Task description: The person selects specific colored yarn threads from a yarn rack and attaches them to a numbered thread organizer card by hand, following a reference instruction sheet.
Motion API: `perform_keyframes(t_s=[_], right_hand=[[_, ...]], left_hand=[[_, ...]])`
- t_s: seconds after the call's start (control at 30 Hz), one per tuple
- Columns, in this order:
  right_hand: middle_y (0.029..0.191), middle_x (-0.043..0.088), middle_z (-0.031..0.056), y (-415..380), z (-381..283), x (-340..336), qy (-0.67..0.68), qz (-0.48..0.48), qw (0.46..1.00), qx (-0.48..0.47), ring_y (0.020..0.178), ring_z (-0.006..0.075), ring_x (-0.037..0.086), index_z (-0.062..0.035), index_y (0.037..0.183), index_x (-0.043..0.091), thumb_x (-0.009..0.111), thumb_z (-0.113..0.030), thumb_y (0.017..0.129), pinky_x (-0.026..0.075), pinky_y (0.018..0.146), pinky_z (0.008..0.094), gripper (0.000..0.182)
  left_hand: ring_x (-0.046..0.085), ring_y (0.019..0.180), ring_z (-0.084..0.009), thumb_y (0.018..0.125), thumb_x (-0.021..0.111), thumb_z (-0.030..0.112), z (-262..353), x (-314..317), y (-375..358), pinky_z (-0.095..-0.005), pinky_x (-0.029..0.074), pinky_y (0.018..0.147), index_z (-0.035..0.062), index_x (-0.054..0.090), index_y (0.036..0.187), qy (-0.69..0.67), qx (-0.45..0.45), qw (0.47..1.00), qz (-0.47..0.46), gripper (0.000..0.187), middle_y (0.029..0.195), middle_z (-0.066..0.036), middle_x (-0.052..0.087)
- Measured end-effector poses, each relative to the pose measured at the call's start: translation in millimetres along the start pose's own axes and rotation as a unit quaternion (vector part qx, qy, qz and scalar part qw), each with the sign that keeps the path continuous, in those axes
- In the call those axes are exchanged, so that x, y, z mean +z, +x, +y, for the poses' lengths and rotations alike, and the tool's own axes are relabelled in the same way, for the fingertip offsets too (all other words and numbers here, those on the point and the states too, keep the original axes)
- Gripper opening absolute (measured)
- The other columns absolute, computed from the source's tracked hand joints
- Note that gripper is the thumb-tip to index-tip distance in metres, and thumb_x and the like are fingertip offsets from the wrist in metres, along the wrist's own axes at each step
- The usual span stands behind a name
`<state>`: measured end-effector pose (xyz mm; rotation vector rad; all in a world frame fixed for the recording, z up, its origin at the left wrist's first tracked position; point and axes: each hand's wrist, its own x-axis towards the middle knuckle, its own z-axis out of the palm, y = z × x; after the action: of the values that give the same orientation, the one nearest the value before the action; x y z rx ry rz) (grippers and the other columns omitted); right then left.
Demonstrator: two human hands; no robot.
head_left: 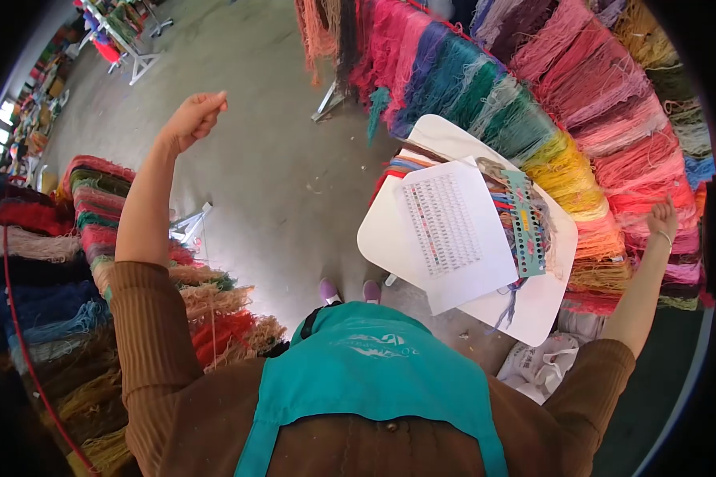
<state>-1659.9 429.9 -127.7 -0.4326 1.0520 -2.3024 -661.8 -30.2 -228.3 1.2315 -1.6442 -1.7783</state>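
My left hand point(195, 121) is held out over the floor with its fingers curled in a pinch. A tiny reddish spot shows at the fingertips, too small to name. Far to the right, my right hand point(662, 219) is at the red and pink yarn skeins point(640, 171) hanging on a rack, its fingers bent together. What it grips, if anything, I cannot make out. Between my arms stands a white board point(533, 310) bearing a printed sheet point(457, 234) and a green punched thread card point(527, 222) with coloured strands point(501, 199).
Teal, blue and green skeins point(453, 87) and yellow ones point(561, 163) hang beside the board. Another rack of skeins point(95, 215) stands at left. A white bag point(542, 366) lies under the board's near edge. Metal rack feet point(191, 222) stick out over the grey floor point(278, 175).
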Motion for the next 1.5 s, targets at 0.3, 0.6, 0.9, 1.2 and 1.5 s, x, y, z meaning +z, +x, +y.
perform_keyframes(t_s=[0.3,0.6,0.9,1.2,1.5], right_hand=[[0.090,0.068,0.0034,-217.7,253.2,278.4,-0.038,-0.193,0.943,0.269,0.065,0.0055,0.059,-0.0008,0.107,0.066,0.060,-0.012,0.094,0.045,0.051,0.0172,0.018],[0.096,0.067,0.0115,-399.2,367.4,388.4,0.131,-0.203,0.841,0.484,0.094,0.0243,0.065,-0.0006,0.109,0.058,0.050,-0.021,0.101,0.054,0.088,0.0389,0.023],[0.060,0.032,-0.0068,-312.8,226.6,270.2,0.121,-0.262,0.900,0.326,0.049,0.0038,0.027,-0.0017,0.104,0.060,0.047,-0.018,0.103,0.022,0.040,0.0197,0.021],[0.055,0.027,-0.0117,-279.6,96.4,275.0,-0.395,-0.264,0.868,0.142,0.045,-0.0002,0.021,-0.0038,0.096,0.065,0.050,-0.023,0.102,0.014,0.041,0.0189,0.025],[0.055,0.041,-0.0104,-289.2,53.0,353.7,-0.589,-0.254,0.767,0.006,0.047,0.0027,0.029,-0.0081,0.091,0.074,0.064,-0.017,0.093,0.022,0.044,0.0216,0.014]], left_hand=[[0.022,0.047,-0.0035,0.102,0.055,0.027,118.5,151.3,57.2,-0.0198,0.016,0.038,0.0092,0.057,0.094,-0.313,0.059,0.946,0.067,0.020,0.059,0.009,0.028],[0.049,0.056,-0.0115,0.100,0.055,0.026,147.2,368.9,108.9,-0.0260,0.044,0.050,0.0118,0.059,0.084,-0.299,0.139,0.944,-0.018,0.022,0.065,0.002,0.051],[0.057,0.064,-0.0122,0.099,0.060,0.029,115.8,308.6,132.9,-0.0287,0.055,0.063,0.0083,0.063,0.090,-0.240,0.130,0.960,0.057,0.022,0.070,0.003,0.055],[0.055,0.063,-0.0063,0.092,0.069,0.033,120.4,397.9,88.2,-0.0210,0.045,0.057,0.0050,0.066,0.104,0.190,0.315,0.928,-0.064,0.031,0.077,0.001,0.063],[0.055,0.067,-0.0055,0.098,0.060,0.025,195.9,472.8,9.8,-0.0208,0.046,0.062,0.0024,0.066,0.105,0.049,0.369,0.845,-0.383,0.024,0.076,0.002,0.059]])
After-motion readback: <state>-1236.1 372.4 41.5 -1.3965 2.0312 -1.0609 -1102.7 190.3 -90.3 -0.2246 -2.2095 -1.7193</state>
